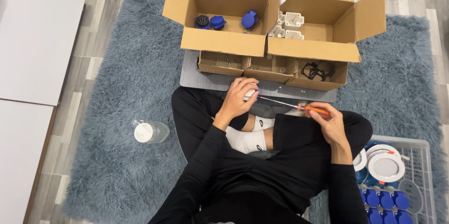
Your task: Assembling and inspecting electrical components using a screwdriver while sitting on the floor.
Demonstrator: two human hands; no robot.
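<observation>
Our left hand [241, 94] grips a small white part [251, 94] over our lap; right-hand fingers [322, 114] clasp the orange screwdriver [312, 109]. We judge its tip could slip off, jabbing our fingers.

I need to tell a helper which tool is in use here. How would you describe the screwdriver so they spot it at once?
Start at the seated person's crossed legs, just below the grey board carrying small cardboard trays. The screwdriver lies across the lap, handle in the right hand, tip meeting the white part in the left hand. Its orange handle is unique here.
</observation>
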